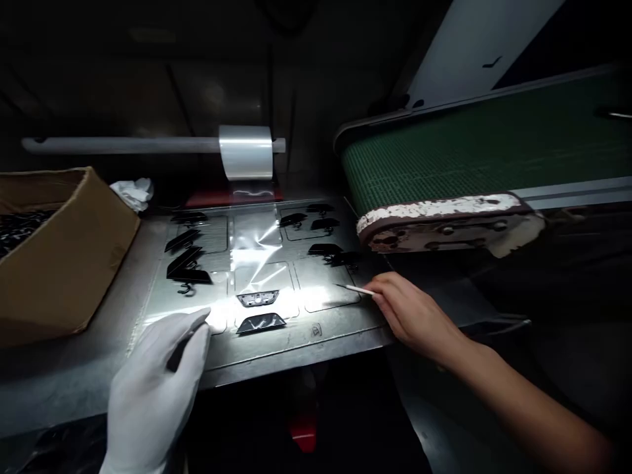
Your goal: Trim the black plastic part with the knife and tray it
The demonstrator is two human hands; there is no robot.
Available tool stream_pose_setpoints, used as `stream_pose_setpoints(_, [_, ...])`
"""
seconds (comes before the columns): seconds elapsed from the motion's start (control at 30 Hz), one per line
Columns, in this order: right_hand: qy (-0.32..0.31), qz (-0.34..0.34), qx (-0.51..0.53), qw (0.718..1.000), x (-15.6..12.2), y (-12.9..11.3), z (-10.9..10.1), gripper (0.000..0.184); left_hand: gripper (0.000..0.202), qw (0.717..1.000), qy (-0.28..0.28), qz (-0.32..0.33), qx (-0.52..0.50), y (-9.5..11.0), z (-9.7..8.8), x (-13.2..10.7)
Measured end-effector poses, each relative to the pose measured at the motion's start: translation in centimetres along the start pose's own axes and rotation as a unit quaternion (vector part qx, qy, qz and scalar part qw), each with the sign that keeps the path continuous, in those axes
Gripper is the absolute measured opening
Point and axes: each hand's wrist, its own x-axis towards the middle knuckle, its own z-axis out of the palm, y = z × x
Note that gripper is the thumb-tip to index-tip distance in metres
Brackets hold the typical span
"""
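My left hand (158,382), in a white glove, rests at the front left of a metal plate (306,336) and curls round a dark flat piece whose tip shows between the fingers. My bare right hand (409,313) pinches a thin white stick (356,289) that points left toward the plate's right side. A strip of clear film (254,243) runs down the middle of the plate from a roll (245,151) on a bar. Several black plastic parts (186,263) lie in outlined cells on both sides, and two (260,309) sit near the front under a bright light.
A cardboard box (59,257) with dark parts stands at the left. A green conveyor belt (469,158) with a worn white end rises at the right, close above the plate's corner. A crumpled white cloth (132,192) lies behind the box. Something red (303,434) shows under the bench.
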Motion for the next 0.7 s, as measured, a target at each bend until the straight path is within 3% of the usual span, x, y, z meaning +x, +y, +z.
stream_pose_setpoints(0.07, [0.012, 0.001, 0.034, 0.999, 0.7, -1.3, 0.2, 0.022, 0.019, 0.999, -0.031, 0.017, 0.025, 0.4, 0.2, 1.2])
stream_pose_setpoints(0.17, [-0.023, -0.066, 0.057, 0.996, 3.1, -4.3, 0.3, 0.024, 0.02, 0.992, -0.075, 0.076, 0.071, -0.2, 0.4, 3.1])
stream_pose_setpoints(0.27, [-0.075, -0.154, 0.023, 0.985, 6.6, -7.7, 0.6, 0.026, 0.022, 0.979, -0.138, 0.117, 0.095, -0.8, 0.6, 4.6])
stream_pose_setpoints(0.4, [-0.129, -0.212, -0.033, 0.968, 10.7, -11.0, 1.4, 0.025, 0.016, 0.967, -0.204, 0.13, 0.082, -1.0, 1.0, 5.4])
stream_pose_setpoints(0.57, [-0.176, -0.233, -0.054, 0.955, 13.0, -12.3, 2.3, 0.023, 0.014, 0.961, -0.228, 0.119, 0.101, -1.0, 1.4, 5.5])
stream_pose_setpoints(0.7, [-0.165, -0.233, -0.036, 0.958, 12.7, -11.1, 1.8, 0.02, 0.017, 0.959, -0.235, 0.117, 0.111, -1.0, 1.5, 5.5])
